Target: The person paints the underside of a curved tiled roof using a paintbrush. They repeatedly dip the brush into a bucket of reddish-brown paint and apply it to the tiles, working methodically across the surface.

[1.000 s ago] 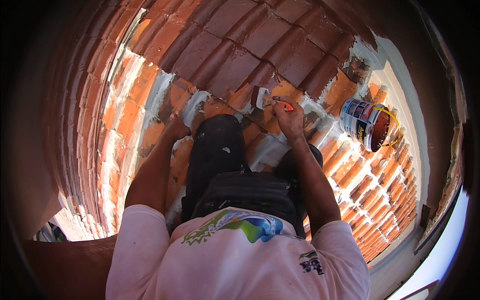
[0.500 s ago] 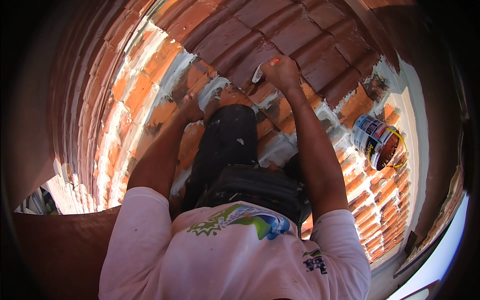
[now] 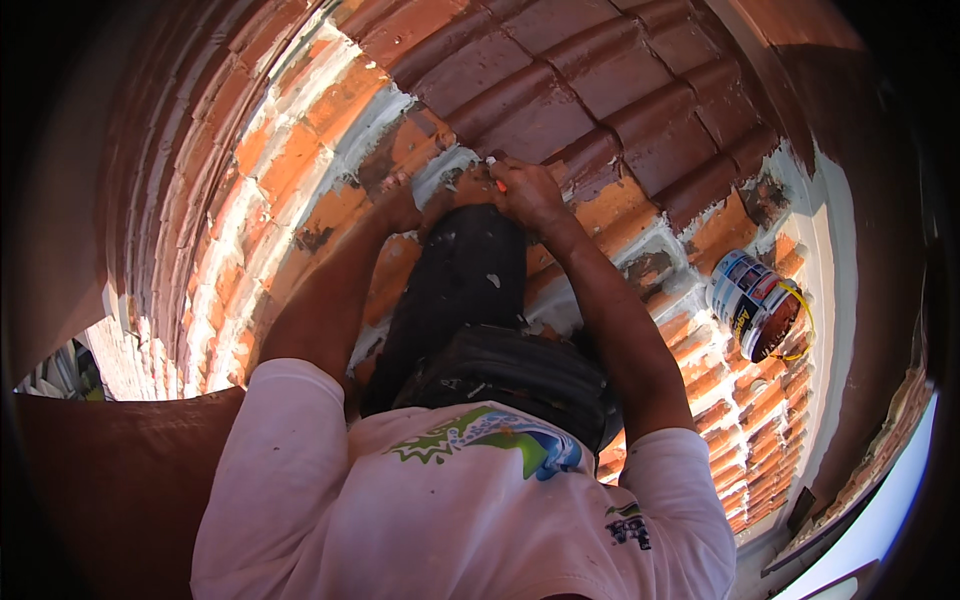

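My right hand (image 3: 532,195) is closed around a paintbrush (image 3: 501,186) with an orange handle. Its pale metal part shows just beyond the fingers, while the bristles are mostly hidden. The brush is at the border between glossy dark red-brown painted tiles (image 3: 535,105) and bare orange tiles (image 3: 330,215), close beyond my knee. To the left, my left hand (image 3: 398,207) leans on the bare tiles, its fingers resting on the surface and seemingly holding nothing. Grey-white coating (image 3: 440,172) runs along the tile joint between the two hands.
A paint bucket (image 3: 745,300) with a yellow handle lies tilted on the tiles at my right, red-brown paint inside. Beyond it runs a pale coated edge (image 3: 835,260) beside a brown wall. My dark-trousered leg (image 3: 475,265) is bent between my arms.
My right hand has moved left and nearer to me with the paintbrush, from the painted tiles to their border by my knee. The left hand stays on the tiles; the view has shifted slightly.
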`<state>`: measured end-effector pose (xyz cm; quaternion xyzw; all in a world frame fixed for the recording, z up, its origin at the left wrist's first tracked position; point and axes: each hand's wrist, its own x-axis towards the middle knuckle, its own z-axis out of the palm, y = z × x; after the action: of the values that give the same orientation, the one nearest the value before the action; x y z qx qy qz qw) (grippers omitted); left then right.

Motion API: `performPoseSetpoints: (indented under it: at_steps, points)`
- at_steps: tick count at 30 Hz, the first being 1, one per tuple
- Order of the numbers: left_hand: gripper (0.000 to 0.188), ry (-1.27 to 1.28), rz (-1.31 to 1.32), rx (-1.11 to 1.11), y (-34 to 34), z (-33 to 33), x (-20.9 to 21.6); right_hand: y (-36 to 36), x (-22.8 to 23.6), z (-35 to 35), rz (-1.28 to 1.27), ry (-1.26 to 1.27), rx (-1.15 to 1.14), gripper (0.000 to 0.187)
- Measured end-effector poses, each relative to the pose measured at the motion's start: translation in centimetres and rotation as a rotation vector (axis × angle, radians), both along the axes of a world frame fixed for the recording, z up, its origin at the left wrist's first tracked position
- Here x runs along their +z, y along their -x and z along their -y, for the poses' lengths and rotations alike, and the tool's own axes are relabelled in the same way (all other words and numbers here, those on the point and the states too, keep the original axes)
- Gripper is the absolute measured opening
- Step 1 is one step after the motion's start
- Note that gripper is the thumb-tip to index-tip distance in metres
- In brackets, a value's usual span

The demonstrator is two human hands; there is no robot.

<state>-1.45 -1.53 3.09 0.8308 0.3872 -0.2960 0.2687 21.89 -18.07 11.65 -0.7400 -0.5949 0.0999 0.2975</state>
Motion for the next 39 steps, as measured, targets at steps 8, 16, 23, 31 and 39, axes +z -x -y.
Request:
performPoseSetpoints:
  at_steps: [8,16,23,31,39]
  points:
    - [0.123,0.098,0.033,0.025,0.5,-0.4,-1.4,-6.3,-0.9,1.3,-0.518,0.112,-0.211,0.029]
    - [0.121,0.129,0.030,0.045,0.3,-0.3,-1.0,-6.9,-1.5,-0.2,-0.611,0.151,-0.077,0.025]
    - [0.118,0.061,0.016,0.052,0.2,0.1,0.2,-11.0,-0.4,-0.9,-0.306,0.239,-0.407,0.018]
    - [0.119,0.051,0.021,0.037,0.3,0.0,0.0,-3.1,-1.0,0.0,0.299,0.195,-0.071,0.027]
    - [0.124,0.084,0.032,0.002,0.5,-0.7,-1.7,-7.8,2.6,0.0,-0.255,0.320,-0.585,0.030]
